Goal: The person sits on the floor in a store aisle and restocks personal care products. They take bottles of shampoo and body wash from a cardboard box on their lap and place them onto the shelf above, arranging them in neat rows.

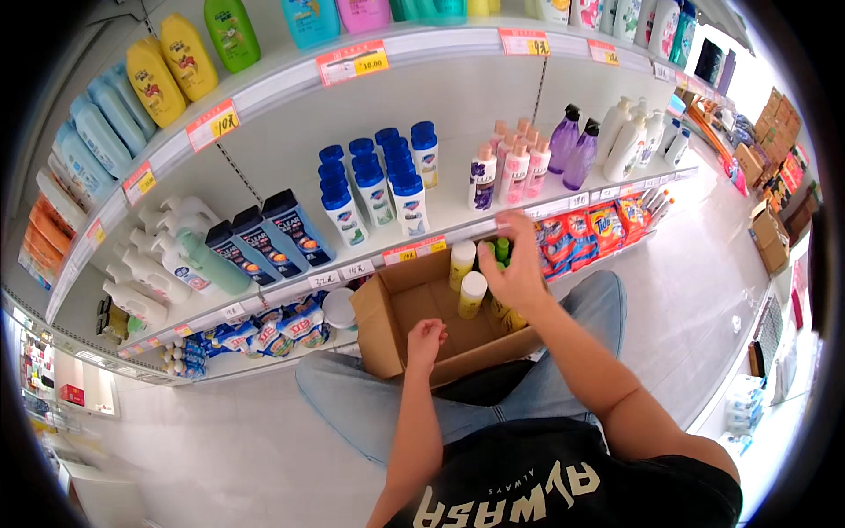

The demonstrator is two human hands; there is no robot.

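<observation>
An open cardboard box (422,290) rests at my lap, against the shelf. Inside stand two yellow bottles with white caps (473,295), and at its right end green-capped bottles (502,249) and more yellow ones (512,319). My right hand (518,264) is over the box's right end, beside the green caps; its fingers are partly bent, and whether they touch a cap cannot be told. My left hand (426,342) hovers over the near left part of the box with curled fingers, and no object shows in it.
On the middle shelf stand blue-capped white bottles (409,204), dark Clear bottles (297,228), pink Lux bottles (515,171) and purple pump bottles (581,155). The upper shelf edge (449,49) curves above. Detergent bags (606,224) lie on the lower shelf. My bent knees flank the box.
</observation>
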